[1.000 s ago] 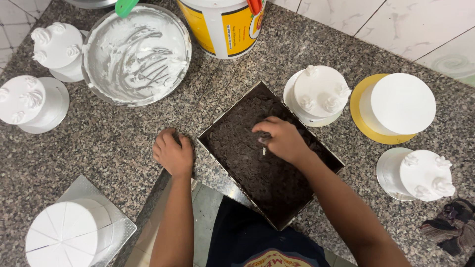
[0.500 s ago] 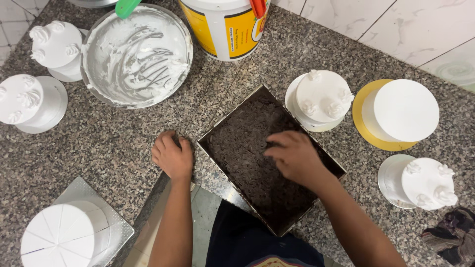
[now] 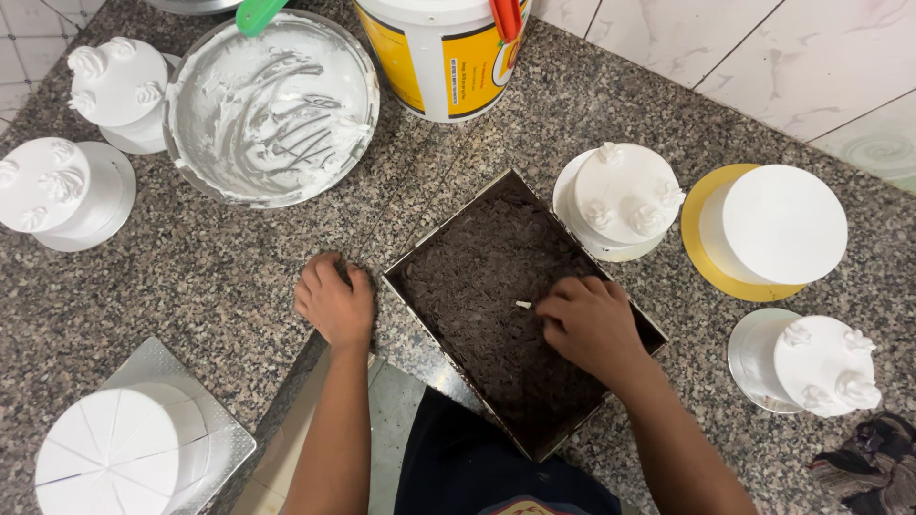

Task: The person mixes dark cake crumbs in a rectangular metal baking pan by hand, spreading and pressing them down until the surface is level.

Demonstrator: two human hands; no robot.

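Note:
A rectangular metal tray (image 3: 412, 267) full of dark chocolate shavings (image 3: 477, 286) lies at an angle on the granite counter (image 3: 191, 277). My right hand (image 3: 590, 324) is inside the tray, fingers curled down into the shavings, with a small white piece (image 3: 523, 305) just off its fingertips. My left hand (image 3: 334, 300) rests as a loose fist on the counter, next to the tray's left corner.
A bowl of white cream (image 3: 272, 110) with a green-handled tool sits at the back left. A yellow and white bucket (image 3: 444, 52) stands behind the tray. Several small white iced cakes (image 3: 625, 195) ring the tray, one on a gold board (image 3: 697, 238). A dark cloth (image 3: 868, 467) lies at the right edge.
My right hand has slid from the tray's middle toward its right side and lower in the shavings. The left hand has stayed in place.

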